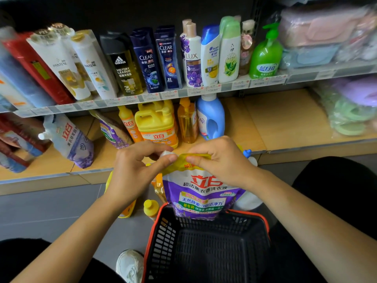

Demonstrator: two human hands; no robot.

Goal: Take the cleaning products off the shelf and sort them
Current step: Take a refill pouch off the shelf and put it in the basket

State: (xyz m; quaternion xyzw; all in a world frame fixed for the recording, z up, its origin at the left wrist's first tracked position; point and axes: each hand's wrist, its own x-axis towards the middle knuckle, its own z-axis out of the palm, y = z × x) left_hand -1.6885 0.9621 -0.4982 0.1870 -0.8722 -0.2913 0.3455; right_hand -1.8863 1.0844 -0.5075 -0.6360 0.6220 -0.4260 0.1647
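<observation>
A purple and white detergent refill pouch (201, 193) hangs upright, its lower end inside a black basket with an orange rim (206, 248). My left hand (138, 162) pinches the pouch's top left corner by its white cap. My right hand (218, 158) pinches the yellow top edge on the right. On the lower shelf (265, 123) behind stand a yellow jug (157, 123), an orange bottle (128, 123), an amber pump bottle (186, 121), a blue detergent bottle (211, 117) and two more pouches (69, 139), (111, 129).
The upper shelf (183, 92) holds a row of shampoo bottles and a green pump bottle (265, 56). Yellow bottles (151, 208) and a white bottle (247, 201) stand on the grey floor beside the basket. Bagged cloths fill the right. My shoe (129, 264) is left of the basket.
</observation>
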